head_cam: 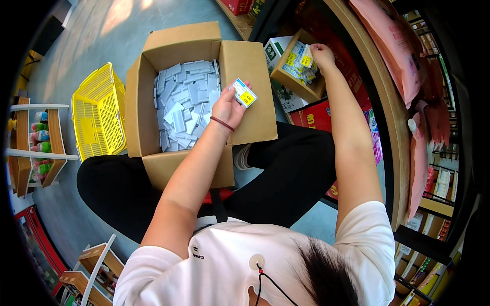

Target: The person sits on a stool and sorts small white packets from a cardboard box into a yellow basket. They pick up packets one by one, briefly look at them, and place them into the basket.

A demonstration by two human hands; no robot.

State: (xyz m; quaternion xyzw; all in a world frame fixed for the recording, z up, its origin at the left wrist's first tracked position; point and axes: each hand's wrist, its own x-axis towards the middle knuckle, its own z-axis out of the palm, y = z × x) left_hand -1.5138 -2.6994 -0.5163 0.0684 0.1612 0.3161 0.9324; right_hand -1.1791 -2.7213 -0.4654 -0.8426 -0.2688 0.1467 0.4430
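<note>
My left hand (229,110) is held palm up over the right side of a large open cardboard box. A price tag (243,93) with a yellow patch lies across its fingers, the thumb on one edge. Pale grey plastic label holders (187,100) fill the large box (249,91) in a loose heap. Farther right, my right hand (323,58) is at a small open carton (295,85), its fingertips pinching the edge of another price tag (307,57). More blue, white and yellow tags (294,65) lie in that carton, partly covered by the raised one.
A yellow plastic basket (98,113) stands left of the large box. My bent legs (285,168) flank the box's near side. Wooden shelving (396,126) with pink packs (394,46) rises at the right. A display rack (38,151) stands at far left.
</note>
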